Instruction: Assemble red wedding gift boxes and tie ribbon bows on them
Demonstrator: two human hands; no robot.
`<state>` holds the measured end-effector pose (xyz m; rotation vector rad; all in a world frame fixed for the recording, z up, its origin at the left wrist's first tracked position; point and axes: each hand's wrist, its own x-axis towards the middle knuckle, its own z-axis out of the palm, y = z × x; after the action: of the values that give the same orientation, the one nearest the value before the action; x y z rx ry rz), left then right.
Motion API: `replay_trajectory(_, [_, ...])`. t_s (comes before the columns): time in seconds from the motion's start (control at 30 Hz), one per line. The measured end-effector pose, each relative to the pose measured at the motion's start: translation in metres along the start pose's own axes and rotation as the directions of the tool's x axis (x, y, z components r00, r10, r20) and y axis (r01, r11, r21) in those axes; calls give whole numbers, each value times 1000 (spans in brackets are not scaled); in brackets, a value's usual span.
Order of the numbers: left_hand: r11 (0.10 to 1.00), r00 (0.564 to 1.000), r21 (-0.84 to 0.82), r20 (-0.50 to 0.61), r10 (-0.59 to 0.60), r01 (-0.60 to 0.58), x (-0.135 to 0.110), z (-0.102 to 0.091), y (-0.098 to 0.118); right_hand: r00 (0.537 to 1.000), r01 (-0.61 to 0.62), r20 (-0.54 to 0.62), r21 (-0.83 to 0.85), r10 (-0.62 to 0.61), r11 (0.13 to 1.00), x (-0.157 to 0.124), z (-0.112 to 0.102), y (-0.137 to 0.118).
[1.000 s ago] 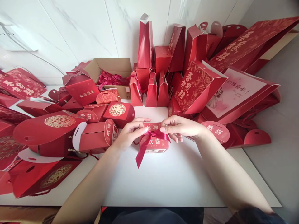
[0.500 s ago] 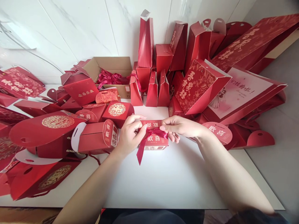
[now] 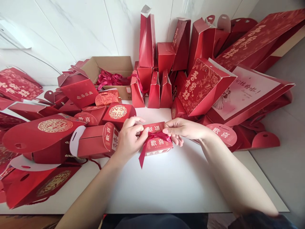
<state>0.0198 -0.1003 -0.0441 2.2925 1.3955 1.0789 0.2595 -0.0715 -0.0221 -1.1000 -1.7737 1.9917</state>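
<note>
A small red gift box [image 3: 159, 143] with pale Chinese characters sits on the white table in front of me. Across its top runs a dark pink satin ribbon [image 3: 143, 156], crossed or knotted near the middle, one tail hanging down at the left front. My left hand [image 3: 131, 135] is at the box's left side, thumb and fingers pinched on the ribbon. At the right, my right hand [image 3: 179, 129] pinches the ribbon's other side between thumb and forefinger, its remaining fingers loosely curled beside the box. The fingertips partly cover the ribbon.
Behind stands an open cardboard box [image 3: 114, 62] holding loose pink ribbons [image 3: 111, 79]. Red gift boxes [image 3: 54, 125] crowd the left. Tall red boxes [image 3: 147, 41] and larger red bags [image 3: 205, 87] are stacked at the back and right, against a white tiled wall [image 3: 95, 28].
The small gift box has turned slightly under my hands, its right front corner shifting. Both hands keep their pinch on the ribbon, and the view has shifted a little.
</note>
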Motion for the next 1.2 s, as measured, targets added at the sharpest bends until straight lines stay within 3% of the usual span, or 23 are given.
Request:
replay_trajectory(0.23, [991, 993, 73, -35, 112, -109, 1, 0, -5, 1000, -3, 0, 3, 3, 1000, 1, -1, 0])
replay_trajectory(0.6, [987, 992, 112, -46, 118, -112, 1, -1, -8, 1000, 4, -5, 21, -4, 1000, 0, 0, 1])
replay_trajectory(0.7, [997, 997, 38, -24, 70, -69, 2, -1, -7, 1000, 2, -12, 12, -2, 1000, -1, 1, 1])
replay_trajectory(0.8, [988, 994, -128, 84, -74, 85, 3, -1, -3, 999, -1, -35, -20, 0, 1000, -3, 3, -3])
replay_trajectory(0.93, [920, 938, -253, 255, -236, 300, 2, -1, 2, 997, 24, -70, -102, -31, 994, -7, 5, -8])
replay_trajectory(1.1, [824, 854, -387, 480, -203, 414, 0, -13, 4, 974, 136, -153, -183, -165, 974, -9, 7, -12])
replay_trajectory(1.2, [796, 833, -410, 517, -200, 445, 1, -18, 8, 957, 151, -221, -162, -185, 975, -11, 8, -15])
